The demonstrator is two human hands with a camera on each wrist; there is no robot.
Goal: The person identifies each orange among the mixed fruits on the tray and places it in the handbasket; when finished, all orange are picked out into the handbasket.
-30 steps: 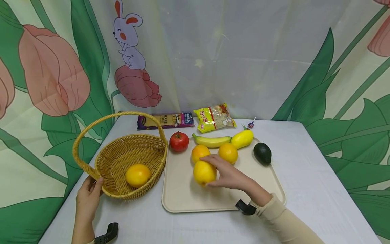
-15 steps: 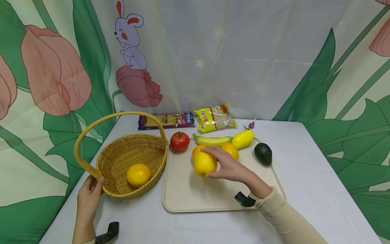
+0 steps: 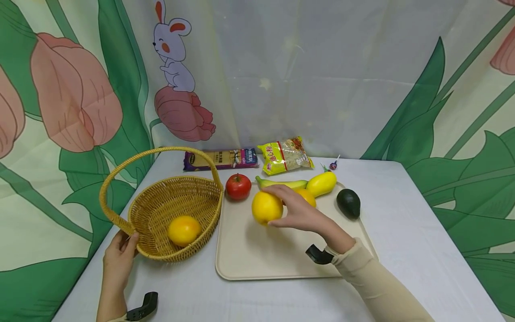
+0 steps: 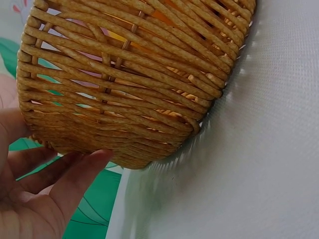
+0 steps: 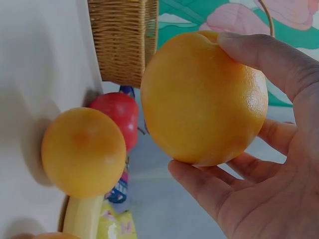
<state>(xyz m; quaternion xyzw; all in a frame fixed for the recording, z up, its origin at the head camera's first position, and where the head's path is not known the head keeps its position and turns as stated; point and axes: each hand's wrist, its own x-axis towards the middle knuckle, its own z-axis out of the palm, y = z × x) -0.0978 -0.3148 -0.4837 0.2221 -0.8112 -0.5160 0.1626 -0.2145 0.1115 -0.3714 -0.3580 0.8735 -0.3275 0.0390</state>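
Observation:
My right hand holds a round yellow fruit above the tray, thumb on one side and fingers on the other. Up close in the right wrist view, the yellow fruit looks smooth and glossy. My left hand grips the wicker basket at its left rim, by the foot of the handle. From the left wrist view, fingertips show against the basket's woven wall. Inside the basket lies one orange-yellow fruit. Another orange fruit on the tray is hidden behind the held one in the head view.
Around the tray's back are a red tomato-like fruit, a banana, a yellow papaya-shaped fruit, an orange and a dark avocado. Behind them lie a purple packet, a yellow bag and a small lollipop.
The right hand has raised the yellow fruit and carried it slightly left, so it now covers the orange behind it. The left hand stays on the basket rim.

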